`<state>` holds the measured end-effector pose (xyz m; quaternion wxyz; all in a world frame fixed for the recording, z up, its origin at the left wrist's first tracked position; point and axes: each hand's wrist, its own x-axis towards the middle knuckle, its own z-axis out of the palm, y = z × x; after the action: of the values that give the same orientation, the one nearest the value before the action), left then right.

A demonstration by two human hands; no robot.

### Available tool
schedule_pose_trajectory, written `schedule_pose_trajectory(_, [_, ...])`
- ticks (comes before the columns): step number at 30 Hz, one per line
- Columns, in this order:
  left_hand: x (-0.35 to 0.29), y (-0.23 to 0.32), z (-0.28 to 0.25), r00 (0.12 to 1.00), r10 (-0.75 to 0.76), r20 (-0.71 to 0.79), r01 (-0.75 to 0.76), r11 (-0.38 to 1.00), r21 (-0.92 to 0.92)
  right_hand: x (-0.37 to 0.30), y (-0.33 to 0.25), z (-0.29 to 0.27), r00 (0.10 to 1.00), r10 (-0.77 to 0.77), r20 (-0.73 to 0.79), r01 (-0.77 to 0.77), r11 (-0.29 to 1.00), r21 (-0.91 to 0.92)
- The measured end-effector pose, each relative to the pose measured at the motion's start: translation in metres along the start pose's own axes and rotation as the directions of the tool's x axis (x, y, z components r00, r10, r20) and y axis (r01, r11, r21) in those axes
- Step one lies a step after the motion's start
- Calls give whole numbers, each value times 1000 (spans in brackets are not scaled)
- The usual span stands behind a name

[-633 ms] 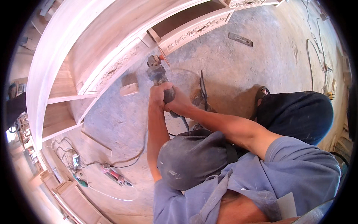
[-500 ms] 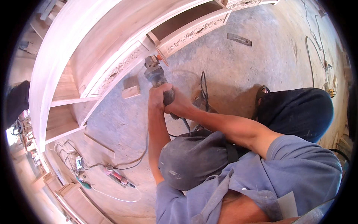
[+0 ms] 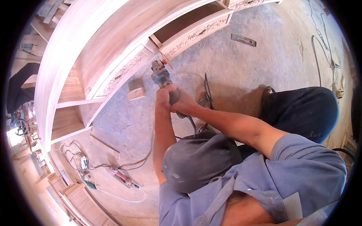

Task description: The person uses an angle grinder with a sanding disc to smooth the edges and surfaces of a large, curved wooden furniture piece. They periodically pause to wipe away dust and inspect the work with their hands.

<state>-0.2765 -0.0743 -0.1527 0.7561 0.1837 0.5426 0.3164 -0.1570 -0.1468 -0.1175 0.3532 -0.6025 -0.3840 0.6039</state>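
Pale wooden cabinet (image 3: 113, 56) now sits closer as both hands, left (image 3: 164, 98) and right (image 3: 183, 103), stay clenched round the grinder (image 3: 161, 77), its head at the carved panel (image 3: 120, 73).

A small wooden block (image 3: 135, 90) lies on the dusty concrete floor (image 3: 264, 64). Far right, a flat metal bar (image 3: 243, 40) rests. Near left, a red-handled tool (image 3: 121, 177) sits among tangled cables (image 3: 75, 158).

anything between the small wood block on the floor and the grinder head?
Nothing. In the head view only bare dusty concrete floor separates the wood block from the grinder, held in both hands.
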Motion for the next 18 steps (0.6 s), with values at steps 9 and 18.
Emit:
schedule_pose_trajectory(9, [-69, 21, 29, 977, 204, 56, -206, 978, 32, -34, -27, -6, 999, -24, 24, 25, 999, -48])
schedule_pose_trajectory(18, [-99, 42, 21, 928, 372, 6, -370, 924, -99, 22, -36, -78, 785, -94, 612, 71, 996, 62])
